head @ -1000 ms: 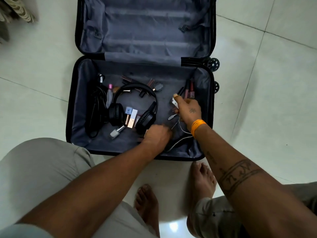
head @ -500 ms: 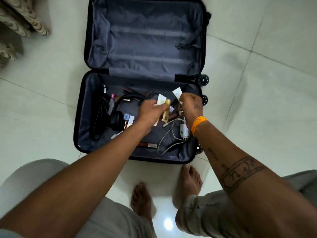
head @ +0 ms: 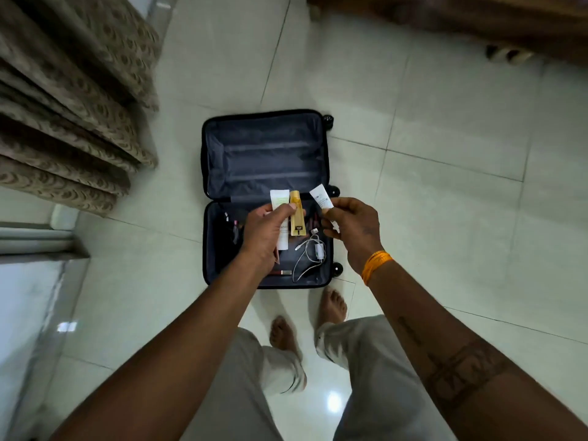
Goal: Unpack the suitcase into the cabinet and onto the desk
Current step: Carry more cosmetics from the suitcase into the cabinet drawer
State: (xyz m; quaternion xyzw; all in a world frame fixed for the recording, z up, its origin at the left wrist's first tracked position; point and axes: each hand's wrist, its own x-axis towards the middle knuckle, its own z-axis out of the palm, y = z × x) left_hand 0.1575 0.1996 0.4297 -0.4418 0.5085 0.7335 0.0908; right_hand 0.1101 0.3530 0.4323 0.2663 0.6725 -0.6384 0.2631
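The left hand [head: 267, 230] holds two tubes side by side above the open suitcase [head: 210, 243]: a white tube [head: 280, 218] nearer the knuckles and a gold tube [head: 296, 218] just beyond it, toward the other hand. The thumb lies across both near their upper ends, the fingers curled behind them. The right hand [head: 353, 230] pinches a small white tube [head: 322, 198] between thumb and fingertips; most of the tube stands up above the pinch, tilted toward the left hand.

Below both hands, on the suitcase lining, lies a white charger with its cable [head: 313, 253] loosely coiled, under the right hand's fingers. A short reddish stick [head: 281, 272] lies lower, near the left wrist. More small dark things sit behind the left hand, too hidden to name.

The step in hand looks like carrying these toiletries off to the desk or cabinet; neither is clearly identifiable here, though dark wooden furniture [head: 477, 20] stands across the tiled floor [head: 445, 218].

To do it well, the left thumb should press squarely across both tubes, since two smooth tubes under one thumb can slide past each other. The right pinch sits low on its tube; gripping nearer the middle would steady it. It is worth walking around the suitcase, whose wheels jut out on the right-hand side.
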